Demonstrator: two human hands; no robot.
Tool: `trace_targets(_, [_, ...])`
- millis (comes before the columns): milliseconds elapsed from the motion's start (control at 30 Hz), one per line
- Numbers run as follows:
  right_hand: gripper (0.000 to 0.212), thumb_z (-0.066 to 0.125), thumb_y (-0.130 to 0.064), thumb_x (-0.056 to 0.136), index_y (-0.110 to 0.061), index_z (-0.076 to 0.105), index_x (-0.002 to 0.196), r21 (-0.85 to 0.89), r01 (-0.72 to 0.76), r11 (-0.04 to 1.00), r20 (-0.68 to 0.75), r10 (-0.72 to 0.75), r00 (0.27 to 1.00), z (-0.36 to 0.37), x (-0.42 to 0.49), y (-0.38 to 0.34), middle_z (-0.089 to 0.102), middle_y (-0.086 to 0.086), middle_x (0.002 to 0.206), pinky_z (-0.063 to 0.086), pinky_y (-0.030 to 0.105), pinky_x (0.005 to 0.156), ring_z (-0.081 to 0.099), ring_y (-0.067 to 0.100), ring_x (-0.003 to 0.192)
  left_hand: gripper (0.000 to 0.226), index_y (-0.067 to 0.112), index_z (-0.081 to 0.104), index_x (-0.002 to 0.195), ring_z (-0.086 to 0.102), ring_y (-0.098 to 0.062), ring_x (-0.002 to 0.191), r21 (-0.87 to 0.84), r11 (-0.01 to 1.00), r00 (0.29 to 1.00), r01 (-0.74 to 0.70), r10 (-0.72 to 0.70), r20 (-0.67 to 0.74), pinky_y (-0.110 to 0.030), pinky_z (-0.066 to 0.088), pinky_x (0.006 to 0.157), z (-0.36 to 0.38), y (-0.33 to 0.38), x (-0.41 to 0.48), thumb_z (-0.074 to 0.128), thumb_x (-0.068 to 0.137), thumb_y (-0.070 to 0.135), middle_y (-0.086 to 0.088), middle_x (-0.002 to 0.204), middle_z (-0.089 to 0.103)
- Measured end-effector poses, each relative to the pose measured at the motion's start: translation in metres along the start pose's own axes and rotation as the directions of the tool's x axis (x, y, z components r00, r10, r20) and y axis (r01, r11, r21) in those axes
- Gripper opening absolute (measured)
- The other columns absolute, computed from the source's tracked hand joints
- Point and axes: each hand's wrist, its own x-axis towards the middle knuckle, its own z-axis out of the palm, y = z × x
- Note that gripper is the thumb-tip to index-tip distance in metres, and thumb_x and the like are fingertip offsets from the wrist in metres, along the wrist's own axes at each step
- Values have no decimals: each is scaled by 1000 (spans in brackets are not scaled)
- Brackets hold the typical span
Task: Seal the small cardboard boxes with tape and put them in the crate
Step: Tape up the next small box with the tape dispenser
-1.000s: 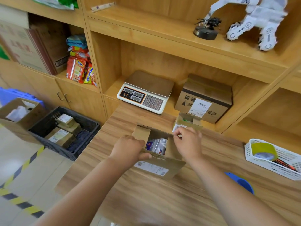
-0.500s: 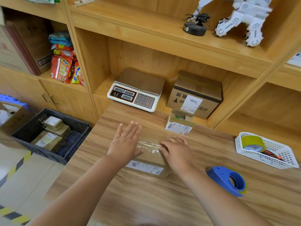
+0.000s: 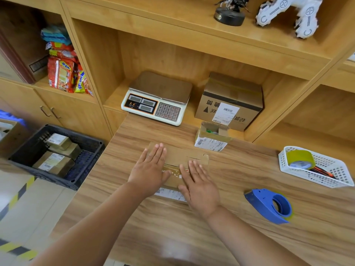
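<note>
The small cardboard box (image 3: 177, 156) lay flaps-down on the wooden surface (image 3: 172, 227), a strip of clear tape along its top seam. Both hands pressed flat on it with straight fingers: the left hand (image 3: 151, 169) on the left half, the right hand (image 3: 199, 187) on the right, gripping nothing. Just behind stood a second small box (image 3: 212, 138), its top open. To the right lay a blue tape dispenser (image 3: 269, 205); farther right, a white basket (image 3: 317, 178) held a yellowish tape roll (image 3: 300, 159). Left of the surface, lower down, the black crate (image 3: 44, 174) held labelled boxes (image 3: 54, 163). On the shelf behind sat a scale (image 3: 156, 104) and a larger box (image 3: 230, 100).
</note>
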Motion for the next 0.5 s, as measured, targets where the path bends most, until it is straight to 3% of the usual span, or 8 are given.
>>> trace_targets(233, [69, 9, -47, 102, -6, 58, 128, -2, -41, 999, 91, 41, 995, 5, 4, 3, 56, 19, 132, 29, 38, 105, 51, 28, 126, 79, 13, -23, 140, -31, -12, 135, -6, 1000, 1000, 0, 0, -24, -37, -16, 116, 7, -1, 3, -27, 71, 50, -2, 148, -30])
trace_targets(333, [70, 10, -51, 101, -6, 55, 132, -29, -10, 1000, 93, 12, 996, 4, 2, 3, 52, 19, 136, 27, 39, 107, 47, 29, 130, 79, 13, -13, 146, -26, -11, 137, -73, 997, 998, 1, -5, -60, -34, -17, 114, 12, -6, 3, -20, 75, 49, -1, 156, -18])
trace_targets(433, [68, 18, -59, 97, -12, 52, 134, -28, 29, 999, 14, -29, 999, 0, -1, 6, 46, 17, 142, 20, 43, 111, 34, 29, 136, 79, 8, 9, 150, -16, -14, 141, -181, 983, 987, 20, -48, -151, -34, -10, 115, 17, -7, 0, -6, 84, 48, -6, 159, -1])
trace_targets(500, [62, 29, -59, 94, -18, 51, 135, 40, -30, 999, -74, 33, 997, -9, 3, 9, 36, 12, 149, 10, 42, 116, 22, 26, 139, 78, 7, 12, 150, -13, -14, 142, -193, 981, 982, 23, -59, -181, -33, -9, 115, 17, -6, -3, -4, 86, 49, -4, 157, 0])
